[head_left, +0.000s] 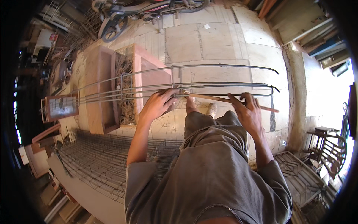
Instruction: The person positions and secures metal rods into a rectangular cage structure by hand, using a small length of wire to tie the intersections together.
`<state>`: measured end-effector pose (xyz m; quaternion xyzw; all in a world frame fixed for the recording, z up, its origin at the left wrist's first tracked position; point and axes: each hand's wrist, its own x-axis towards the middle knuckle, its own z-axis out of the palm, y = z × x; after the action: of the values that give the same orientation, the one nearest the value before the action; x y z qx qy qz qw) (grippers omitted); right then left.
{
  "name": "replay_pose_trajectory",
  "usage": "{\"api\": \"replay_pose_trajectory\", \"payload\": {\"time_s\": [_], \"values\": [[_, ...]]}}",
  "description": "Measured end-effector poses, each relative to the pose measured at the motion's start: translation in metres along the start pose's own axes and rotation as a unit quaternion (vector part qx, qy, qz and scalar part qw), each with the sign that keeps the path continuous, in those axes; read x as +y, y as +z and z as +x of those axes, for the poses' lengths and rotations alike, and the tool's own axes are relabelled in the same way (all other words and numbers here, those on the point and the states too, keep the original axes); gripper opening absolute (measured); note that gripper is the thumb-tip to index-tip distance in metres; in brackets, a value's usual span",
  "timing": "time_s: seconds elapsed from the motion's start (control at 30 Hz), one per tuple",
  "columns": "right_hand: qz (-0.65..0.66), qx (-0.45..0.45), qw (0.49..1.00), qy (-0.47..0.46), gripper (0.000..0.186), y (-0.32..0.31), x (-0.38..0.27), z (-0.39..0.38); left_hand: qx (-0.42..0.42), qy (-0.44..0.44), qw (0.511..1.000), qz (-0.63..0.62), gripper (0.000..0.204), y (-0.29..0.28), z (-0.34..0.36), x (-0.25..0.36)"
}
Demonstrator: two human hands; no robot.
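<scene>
A long, narrow rebar cage [220,85] of thin steel bars stretches crosswise in front of me, its bar ends hooked at the right. My left hand [161,102] is closed around its near bars, beside a rectangular stirrup. A thin wooden stick [214,98] slants along the cage's near side, its left end close to my left fingertips. My right hand [247,108] grips that stick toward its right end, with the tip sticking out past the fingers. What lies under the left palm is hidden.
Wooden box frames [102,89] stand beneath the cage at left. A heap of wire mesh cages [108,160] lies at lower left. A motorcycle [149,11] is parked at the far side. At right are a wooden chair [332,151] and a metal grille [298,177].
</scene>
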<state>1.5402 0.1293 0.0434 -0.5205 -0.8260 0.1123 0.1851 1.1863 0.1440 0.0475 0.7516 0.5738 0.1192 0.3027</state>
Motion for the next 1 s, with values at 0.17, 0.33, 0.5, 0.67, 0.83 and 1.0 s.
{"api": "replay_pose_trajectory", "payload": {"time_s": [0.17,0.33,0.5,0.67,0.83,1.0], "values": [[-0.046,-0.006,0.998,-0.044,0.047,0.004,-0.007,0.022,-0.008,-0.022,1.000,0.000,0.032,0.001,-0.004,-0.002],[-0.020,0.012,0.997,-0.071,0.047,0.019,-0.015,0.028,0.009,-0.004,1.000,0.012,0.029,0.000,-0.002,-0.003],[-0.029,-0.017,0.993,-0.113,0.041,0.024,-0.006,0.030,0.033,-0.008,0.999,0.007,0.032,0.002,-0.003,-0.007],[-0.004,-0.049,0.993,-0.107,0.040,0.020,-0.007,0.035,0.036,-0.009,0.999,0.018,0.031,0.006,-0.003,-0.007],[-0.001,-0.032,0.993,-0.110,0.043,0.030,-0.001,0.031,0.028,0.003,0.999,0.026,0.030,0.004,-0.002,-0.003],[0.006,-0.033,0.995,-0.095,0.043,0.029,-0.001,0.031,0.027,0.017,0.998,0.050,0.030,0.002,-0.001,-0.001]]}}
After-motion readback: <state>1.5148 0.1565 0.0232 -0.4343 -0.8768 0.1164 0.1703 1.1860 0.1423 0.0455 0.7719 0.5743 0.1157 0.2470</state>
